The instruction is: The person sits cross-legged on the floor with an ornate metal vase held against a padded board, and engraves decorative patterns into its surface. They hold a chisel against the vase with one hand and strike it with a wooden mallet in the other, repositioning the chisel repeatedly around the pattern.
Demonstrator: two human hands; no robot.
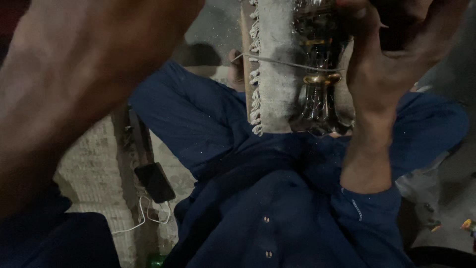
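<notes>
My right hand [396, 54] is raised at the upper right and grips a dark glass vessel [317, 99] with gold bands, closed around its upper part. The vessel stands in front of a grey fringed cloth [275, 74], and a thin string [277, 61] runs across both. My left hand and forearm [84, 74] fill the upper left, very close to the camera and blurred. Its fingers cannot be made out. Below both lie my lap and crossed legs in dark blue clothing [258, 198].
A dark phone [154, 181] lies on the pale woven mat [94, 168] at the left with a white cable [144, 216] beside it. A green object [156, 260] shows at the bottom edge. Small colourful items [467, 225] sit at the far right on the grey floor.
</notes>
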